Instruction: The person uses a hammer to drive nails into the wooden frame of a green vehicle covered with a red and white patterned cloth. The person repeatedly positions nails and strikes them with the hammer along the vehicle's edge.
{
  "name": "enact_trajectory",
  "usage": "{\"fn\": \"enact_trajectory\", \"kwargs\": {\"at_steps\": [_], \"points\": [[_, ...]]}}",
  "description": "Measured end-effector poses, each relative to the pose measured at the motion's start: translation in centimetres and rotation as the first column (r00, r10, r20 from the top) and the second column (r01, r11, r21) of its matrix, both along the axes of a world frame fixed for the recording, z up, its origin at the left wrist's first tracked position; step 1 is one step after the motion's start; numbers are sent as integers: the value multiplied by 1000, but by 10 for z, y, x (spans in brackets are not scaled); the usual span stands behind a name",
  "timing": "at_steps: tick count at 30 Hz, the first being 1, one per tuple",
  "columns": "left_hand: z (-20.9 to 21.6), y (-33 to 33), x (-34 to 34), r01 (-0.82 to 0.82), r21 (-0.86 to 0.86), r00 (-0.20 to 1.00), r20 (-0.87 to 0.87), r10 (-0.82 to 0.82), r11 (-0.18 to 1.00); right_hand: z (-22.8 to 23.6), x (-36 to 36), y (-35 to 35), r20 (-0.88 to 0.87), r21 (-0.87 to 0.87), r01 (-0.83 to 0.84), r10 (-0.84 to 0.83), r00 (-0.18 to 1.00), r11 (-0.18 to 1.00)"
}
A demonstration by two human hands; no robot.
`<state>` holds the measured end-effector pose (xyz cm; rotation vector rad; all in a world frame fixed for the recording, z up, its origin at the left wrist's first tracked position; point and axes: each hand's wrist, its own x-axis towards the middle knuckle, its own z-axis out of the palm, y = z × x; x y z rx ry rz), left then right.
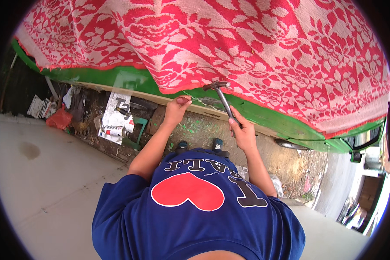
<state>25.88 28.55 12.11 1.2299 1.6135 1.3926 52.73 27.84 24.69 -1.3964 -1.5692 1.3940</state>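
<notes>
My right hand (243, 130) grips a hammer (224, 102) by its handle. The hammer's metal head is raised at the lower edge of a red and pink floral blanket (229, 47). To the left, my left hand (176, 111) is closed close to the green vehicle body (138, 80), its fingers pressed together. What they hold, if anything, I cannot make out. Between my hands a thin, pale, wavy line runs along the green panel; whether it is wire, string or a crack is unclear. The blanket drapes over the vehicle and hides its upper part.
Below the vehicle's left part lie a white printed sheet (111, 116), a spray can (114, 131), a green frame (139, 132) and a red plastic bag (60, 118). A wheel (291, 144) and side mirror (356, 156) show at right. My shoes (217, 143) are on rough ground.
</notes>
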Motion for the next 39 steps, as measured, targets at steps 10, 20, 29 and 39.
{"fn": "enact_trajectory", "kwargs": {"at_steps": [10,20,29,39], "points": [[-18,-6,60,-356,-23,925,131,356,934,5,67,70,64,25,-386,383,921,922],[-6,5,105,-566,-26,824,-49,565,824,-5,114,119,-26,-36,-549,549,836,835],[7,16,111,-477,-96,873,-166,459,874,-1,112,123,-44,0,-543,542,839,840],[0,20,104,-379,-4,907,-202,371,925,8,99,105,9,-11,-491,491,871,871]]}}
